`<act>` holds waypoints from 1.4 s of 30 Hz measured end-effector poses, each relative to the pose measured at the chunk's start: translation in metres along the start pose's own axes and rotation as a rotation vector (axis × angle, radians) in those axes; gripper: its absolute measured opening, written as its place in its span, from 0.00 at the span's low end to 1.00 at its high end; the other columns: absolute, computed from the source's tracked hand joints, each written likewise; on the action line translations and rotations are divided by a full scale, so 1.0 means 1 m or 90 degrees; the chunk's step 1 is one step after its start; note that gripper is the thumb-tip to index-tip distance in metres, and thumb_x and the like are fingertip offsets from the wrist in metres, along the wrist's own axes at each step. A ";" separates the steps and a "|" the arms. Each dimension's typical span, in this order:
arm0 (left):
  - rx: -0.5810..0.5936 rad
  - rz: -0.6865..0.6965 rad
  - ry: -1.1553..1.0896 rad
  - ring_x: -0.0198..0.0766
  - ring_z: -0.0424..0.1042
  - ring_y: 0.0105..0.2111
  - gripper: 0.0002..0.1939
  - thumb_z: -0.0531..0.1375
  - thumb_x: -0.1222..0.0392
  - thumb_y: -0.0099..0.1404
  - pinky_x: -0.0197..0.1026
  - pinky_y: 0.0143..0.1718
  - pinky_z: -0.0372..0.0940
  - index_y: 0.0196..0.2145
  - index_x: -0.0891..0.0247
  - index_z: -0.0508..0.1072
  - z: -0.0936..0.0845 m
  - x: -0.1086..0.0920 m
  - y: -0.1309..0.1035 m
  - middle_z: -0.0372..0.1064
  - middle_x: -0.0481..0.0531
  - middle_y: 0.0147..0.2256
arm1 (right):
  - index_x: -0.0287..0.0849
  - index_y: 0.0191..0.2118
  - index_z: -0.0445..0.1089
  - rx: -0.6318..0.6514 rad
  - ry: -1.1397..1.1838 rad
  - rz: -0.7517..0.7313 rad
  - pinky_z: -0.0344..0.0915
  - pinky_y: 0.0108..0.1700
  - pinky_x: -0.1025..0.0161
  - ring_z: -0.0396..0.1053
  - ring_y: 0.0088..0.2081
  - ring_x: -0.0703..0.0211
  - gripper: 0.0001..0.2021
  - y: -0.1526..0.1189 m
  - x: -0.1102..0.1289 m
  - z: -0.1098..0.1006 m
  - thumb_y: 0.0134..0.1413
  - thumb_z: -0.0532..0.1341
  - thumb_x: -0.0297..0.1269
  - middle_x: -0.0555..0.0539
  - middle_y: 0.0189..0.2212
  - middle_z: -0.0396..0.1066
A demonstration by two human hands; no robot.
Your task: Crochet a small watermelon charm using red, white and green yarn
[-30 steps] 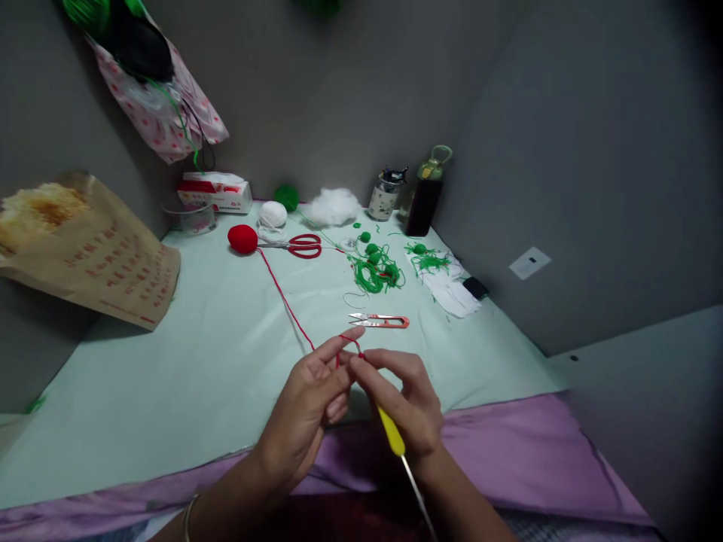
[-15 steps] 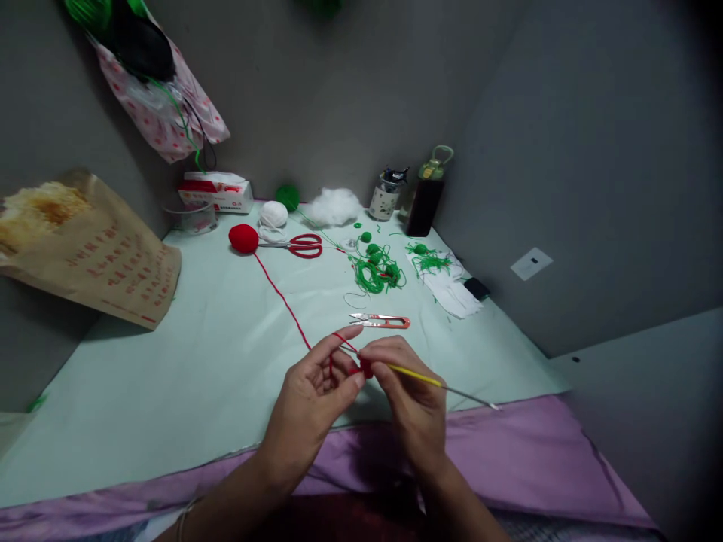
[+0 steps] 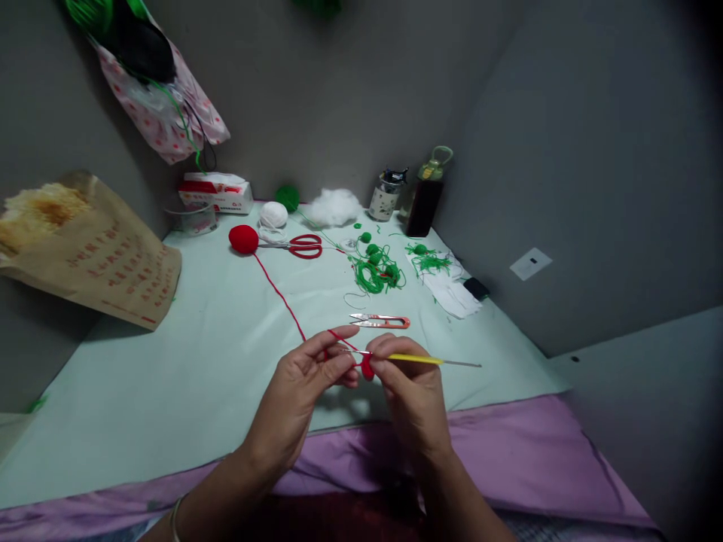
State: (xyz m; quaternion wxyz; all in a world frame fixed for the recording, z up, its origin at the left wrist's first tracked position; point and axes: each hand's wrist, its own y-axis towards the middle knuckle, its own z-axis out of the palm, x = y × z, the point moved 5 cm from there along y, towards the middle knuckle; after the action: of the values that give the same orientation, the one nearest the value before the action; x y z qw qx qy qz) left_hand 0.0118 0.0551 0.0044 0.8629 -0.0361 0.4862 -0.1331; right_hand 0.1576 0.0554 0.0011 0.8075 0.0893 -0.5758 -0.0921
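My right hand (image 3: 412, 376) grips a crochet hook (image 3: 416, 360) by its yellow handle. The hook's thin metal tip points left, at a small red crocheted piece (image 3: 367, 366) beside the right fingertips. My left hand (image 3: 308, 380) is closed, thumb against fingers, on red yarn (image 3: 285, 303), which also passes over its raised forefinger. That strand runs back to a red yarn ball (image 3: 244, 239). Just beyond the fingers lie orange thread snips (image 3: 389, 322). Whether the right fingers also pinch the red piece, I cannot tell.
Red-handled scissors (image 3: 305, 246), a white yarn ball (image 3: 274, 214), and white stuffing (image 3: 334, 207) lie farther back. Tangled green yarn (image 3: 373, 278) sits right of centre. A paper bag (image 3: 124, 263) stands left; a bottle (image 3: 426, 199) is by the right wall.
My left hand has shifted slightly left, away from the red piece, and its thumb has closed on the fingers. The hook has turned nearer to level, and its tip shows more.
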 end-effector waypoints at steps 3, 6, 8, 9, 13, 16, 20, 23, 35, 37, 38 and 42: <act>0.021 0.011 0.015 0.34 0.73 0.31 0.17 0.73 0.59 0.61 0.38 0.39 0.70 0.48 0.58 0.84 0.000 -0.001 0.001 0.76 0.49 0.33 | 0.46 0.34 0.79 -0.002 -0.005 -0.010 0.72 0.37 0.64 0.72 0.32 0.61 0.04 0.000 0.001 0.000 0.56 0.70 0.30 0.51 0.31 0.75; 0.036 0.024 0.050 0.35 0.74 0.32 0.18 0.73 0.60 0.61 0.40 0.40 0.71 0.49 0.59 0.83 0.000 -0.002 0.000 0.76 0.49 0.32 | 0.47 0.35 0.79 0.018 -0.010 -0.012 0.73 0.35 0.64 0.73 0.34 0.60 0.03 0.001 0.005 0.004 0.57 0.70 0.31 0.50 0.33 0.75; 0.031 0.031 0.075 0.35 0.74 0.32 0.18 0.72 0.61 0.62 0.40 0.41 0.71 0.50 0.59 0.82 0.000 -0.005 -0.002 0.75 0.48 0.31 | 0.46 0.34 0.78 0.028 -0.022 -0.006 0.73 0.33 0.64 0.73 0.32 0.59 0.02 0.002 0.008 0.007 0.56 0.71 0.33 0.49 0.33 0.74; 0.028 0.037 0.088 0.35 0.74 0.33 0.18 0.71 0.61 0.63 0.41 0.42 0.71 0.51 0.58 0.81 0.000 -0.006 -0.003 0.75 0.47 0.31 | 0.46 0.34 0.78 0.030 -0.033 -0.002 0.73 0.32 0.64 0.72 0.31 0.60 0.02 0.002 0.009 0.008 0.55 0.71 0.33 0.49 0.32 0.74; 0.034 0.057 0.132 0.36 0.74 0.36 0.19 0.69 0.61 0.66 0.40 0.44 0.70 0.54 0.57 0.78 0.002 -0.010 -0.006 0.74 0.47 0.34 | 0.44 0.30 0.76 0.041 -0.012 0.035 0.72 0.33 0.65 0.71 0.29 0.63 0.05 0.003 0.008 0.010 0.53 0.72 0.30 0.52 0.30 0.72; 0.070 0.057 0.145 0.36 0.74 0.36 0.17 0.67 0.60 0.68 0.39 0.44 0.70 0.54 0.57 0.78 0.001 -0.010 -0.006 0.73 0.47 0.35 | 0.43 0.30 0.73 0.048 0.089 0.095 0.69 0.31 0.65 0.69 0.27 0.64 0.08 0.003 0.002 0.011 0.50 0.73 0.32 0.53 0.28 0.70; 0.124 0.058 0.125 0.35 0.73 0.36 0.15 0.66 0.58 0.70 0.37 0.44 0.69 0.54 0.56 0.79 -0.003 -0.009 -0.005 0.72 0.47 0.34 | 0.43 0.28 0.71 0.040 0.186 0.183 0.65 0.30 0.66 0.69 0.25 0.65 0.12 0.001 -0.002 0.013 0.46 0.75 0.33 0.54 0.26 0.69; 0.144 0.060 0.096 0.34 0.74 0.37 0.14 0.66 0.57 0.71 0.36 0.46 0.68 0.53 0.56 0.80 -0.006 -0.007 -0.004 0.73 0.47 0.34 | 0.43 0.28 0.72 0.035 0.221 0.205 0.63 0.31 0.66 0.68 0.25 0.65 0.11 0.001 0.000 0.016 0.45 0.76 0.33 0.55 0.25 0.69; -0.010 0.124 0.074 0.31 0.74 0.36 0.16 0.71 0.65 0.63 0.32 0.44 0.70 0.49 0.54 0.79 -0.005 -0.006 -0.003 0.75 0.44 0.33 | 0.45 0.31 0.77 -0.062 0.127 0.052 0.68 0.34 0.69 0.70 0.28 0.68 0.06 0.002 0.002 0.016 0.51 0.74 0.29 0.54 0.30 0.75; -0.018 0.119 0.099 0.32 0.75 0.37 0.15 0.70 0.65 0.63 0.32 0.44 0.70 0.48 0.56 0.79 -0.005 -0.007 -0.005 0.76 0.44 0.33 | 0.45 0.31 0.77 -0.078 0.095 0.019 0.69 0.34 0.68 0.71 0.29 0.66 0.06 0.001 0.002 0.017 0.52 0.73 0.28 0.53 0.30 0.75; -0.020 0.113 0.106 0.33 0.76 0.37 0.16 0.70 0.65 0.63 0.33 0.44 0.70 0.49 0.56 0.79 -0.004 -0.007 -0.006 0.76 0.45 0.34 | 0.46 0.31 0.77 -0.087 0.075 -0.002 0.69 0.34 0.68 0.71 0.29 0.66 0.06 0.000 0.002 0.017 0.52 0.72 0.28 0.53 0.30 0.75; 0.003 0.108 0.101 0.35 0.76 0.42 0.17 0.68 0.59 0.67 0.34 0.49 0.69 0.54 0.55 0.78 -0.002 -0.005 -0.008 0.78 0.47 0.39 | 0.47 0.32 0.78 -0.114 -0.066 -0.116 0.71 0.37 0.65 0.73 0.34 0.61 0.07 -0.005 0.008 0.018 0.56 0.70 0.26 0.51 0.31 0.76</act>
State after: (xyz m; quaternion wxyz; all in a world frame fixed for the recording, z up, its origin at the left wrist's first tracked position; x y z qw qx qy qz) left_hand 0.0062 0.0489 0.0093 0.8301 0.0178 0.5538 -0.0630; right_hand 0.1432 0.0477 0.0131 0.7696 0.0641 -0.5957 -0.2209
